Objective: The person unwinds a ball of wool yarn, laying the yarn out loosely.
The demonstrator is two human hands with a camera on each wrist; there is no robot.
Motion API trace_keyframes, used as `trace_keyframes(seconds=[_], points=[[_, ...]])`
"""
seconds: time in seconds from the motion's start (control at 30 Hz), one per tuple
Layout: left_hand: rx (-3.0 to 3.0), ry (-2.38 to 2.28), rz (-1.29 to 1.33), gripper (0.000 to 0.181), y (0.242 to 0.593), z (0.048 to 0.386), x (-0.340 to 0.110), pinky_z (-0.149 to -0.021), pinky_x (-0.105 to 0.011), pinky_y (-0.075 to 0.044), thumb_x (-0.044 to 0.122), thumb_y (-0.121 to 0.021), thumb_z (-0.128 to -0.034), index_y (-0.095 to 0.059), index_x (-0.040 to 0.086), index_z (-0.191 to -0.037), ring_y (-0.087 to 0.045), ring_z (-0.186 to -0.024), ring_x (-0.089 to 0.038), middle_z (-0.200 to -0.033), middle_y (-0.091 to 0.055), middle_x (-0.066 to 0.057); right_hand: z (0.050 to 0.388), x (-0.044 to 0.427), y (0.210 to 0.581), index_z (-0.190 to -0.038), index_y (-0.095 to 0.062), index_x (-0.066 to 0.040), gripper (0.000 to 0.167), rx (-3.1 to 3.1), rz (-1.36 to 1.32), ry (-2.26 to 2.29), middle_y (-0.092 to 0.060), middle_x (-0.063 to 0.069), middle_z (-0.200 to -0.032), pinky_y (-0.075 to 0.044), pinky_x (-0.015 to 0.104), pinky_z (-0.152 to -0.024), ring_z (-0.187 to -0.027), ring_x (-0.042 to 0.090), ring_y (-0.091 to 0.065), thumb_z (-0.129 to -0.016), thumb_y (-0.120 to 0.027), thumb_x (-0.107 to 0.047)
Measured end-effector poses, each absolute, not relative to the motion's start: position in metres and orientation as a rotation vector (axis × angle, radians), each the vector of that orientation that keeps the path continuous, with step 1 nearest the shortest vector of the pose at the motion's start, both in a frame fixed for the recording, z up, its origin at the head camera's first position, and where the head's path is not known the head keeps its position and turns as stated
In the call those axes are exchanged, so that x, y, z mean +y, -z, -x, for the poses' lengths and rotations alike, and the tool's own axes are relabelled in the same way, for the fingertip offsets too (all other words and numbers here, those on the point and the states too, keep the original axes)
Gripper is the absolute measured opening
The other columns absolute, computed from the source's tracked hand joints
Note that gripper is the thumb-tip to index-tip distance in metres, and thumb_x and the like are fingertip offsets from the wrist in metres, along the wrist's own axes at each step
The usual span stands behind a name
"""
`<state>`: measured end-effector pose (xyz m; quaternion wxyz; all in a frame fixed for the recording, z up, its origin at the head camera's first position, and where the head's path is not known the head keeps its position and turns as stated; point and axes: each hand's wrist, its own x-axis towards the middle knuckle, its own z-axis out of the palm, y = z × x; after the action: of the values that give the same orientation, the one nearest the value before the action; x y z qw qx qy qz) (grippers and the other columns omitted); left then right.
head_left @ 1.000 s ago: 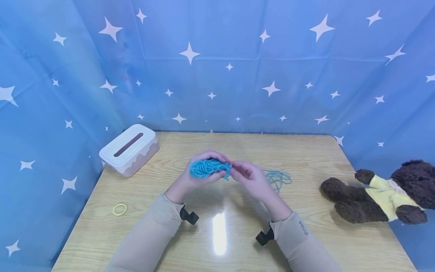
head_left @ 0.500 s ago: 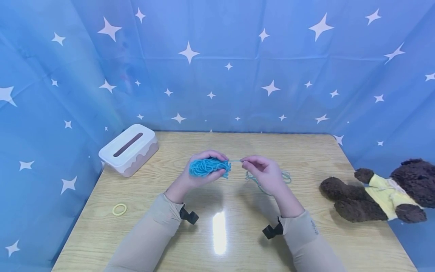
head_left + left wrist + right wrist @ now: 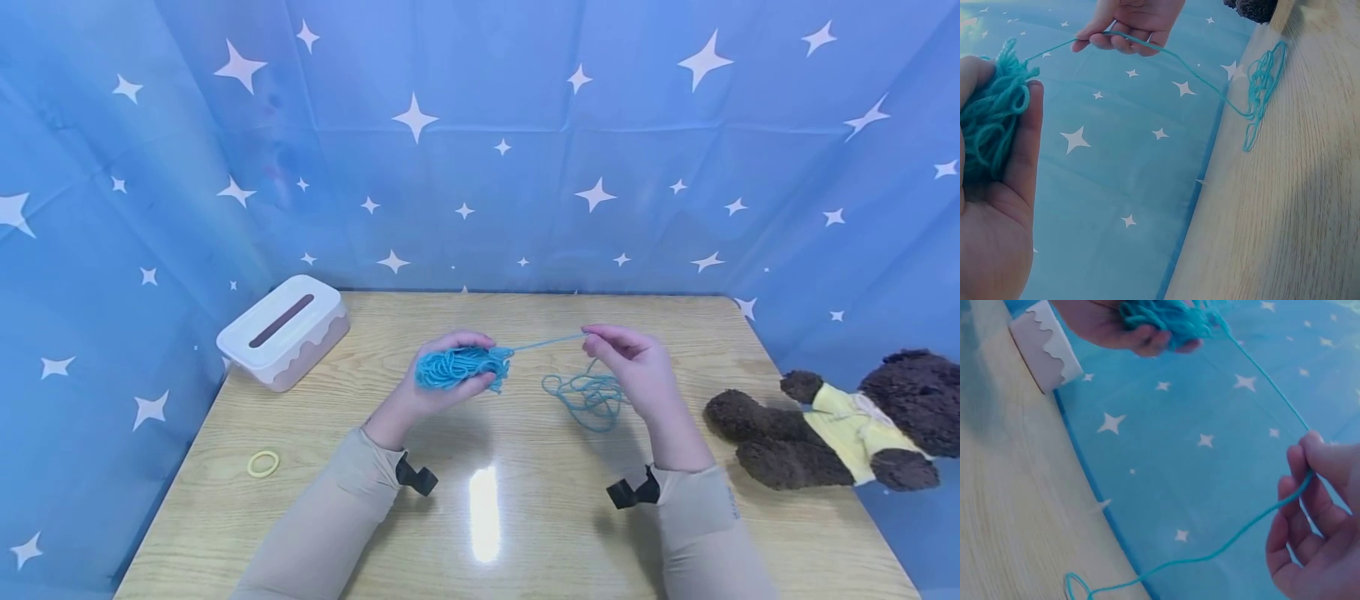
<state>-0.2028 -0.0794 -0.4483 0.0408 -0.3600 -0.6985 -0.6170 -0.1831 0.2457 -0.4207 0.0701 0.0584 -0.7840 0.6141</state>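
Note:
My left hand [image 3: 429,392] grips a bundle of turquoise yarn [image 3: 459,369] above the middle of the table, its loops bunched between thumb and fingers. From the bundle's right end a single strand [image 3: 547,342] runs taut up to my right hand [image 3: 637,371], which pinches it between thumb and forefinger. In the right wrist view the strand [image 3: 1269,381] passes through the pinch and then hangs down across the palm. It leads to a loose tangle of yarn [image 3: 592,398] on the table, seen also in the left wrist view as a heap of loops [image 3: 1263,84].
A white and pinkish tissue box [image 3: 285,332] stands at the table's back left. A yellow ring [image 3: 263,464] lies at the left. On the right a dark brown plush toy [image 3: 825,433] in a yellow shirt lies partly over the table [image 3: 420,550] edge. A starry blue curtain hangs behind.
My right hand has moved right and slightly up, away from the bundle, drawing out a longer strand. The left hand has stayed in place. More of the tangle on the table is uncovered.

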Motion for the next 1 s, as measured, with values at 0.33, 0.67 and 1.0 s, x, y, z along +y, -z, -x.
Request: trace_keyframes(seconds=[0.33, 0.67, 1.0], points=[[-1.857, 1.889, 1.361, 0.037, 0.448, 0.209, -0.077, -0.098, -0.029, -0.065, -0.025, -0.077, -0.0822, -0.072, -0.010, -0.116, -0.073, -0.114, -0.008, -0.114, -0.073, -0.033, 0.187, 0.268, 0.417, -0.134, -0.075, -0.001, 0.039, -2.457, -0.020, -1.781, -0.079, -0.023, -0.097, -0.061, 0.017, -0.087, -0.091, 0.003, -0.072, -0.107, -0.074, -0.028], [-1.833, 1.941, 1.328, 0.033, 0.448, 0.207, -0.077, -0.097, -0.027, -0.065, -0.027, -0.074, -0.0821, -0.067, -0.007, -0.107, -0.072, -0.117, -0.003, -0.111, -0.070, -0.035, 0.183, 0.303, 0.410, -0.141, -0.074, -0.012, 0.051, -2.587, 0.289, -1.441, -0.073, -0.027, -0.100, -0.054, 0.015, -0.079, -0.094, -0.002, -0.067, -0.107, -0.067, -0.050], [-1.926, 1.947, 1.173, 0.028, 0.447, 0.204, -0.078, -0.096, -0.027, -0.065, -0.021, -0.076, -0.0860, -0.068, -0.006, -0.108, -0.074, -0.112, -0.003, -0.114, -0.073, -0.036, 0.188, 0.324, 0.424, -0.131, -0.077, -0.006, 0.039, -3.051, 0.339, -0.768, -0.077, 0.026, -0.130, -0.057, 0.059, -0.084, -0.114, 0.048, -0.071, -0.111, -0.058, -0.033]])
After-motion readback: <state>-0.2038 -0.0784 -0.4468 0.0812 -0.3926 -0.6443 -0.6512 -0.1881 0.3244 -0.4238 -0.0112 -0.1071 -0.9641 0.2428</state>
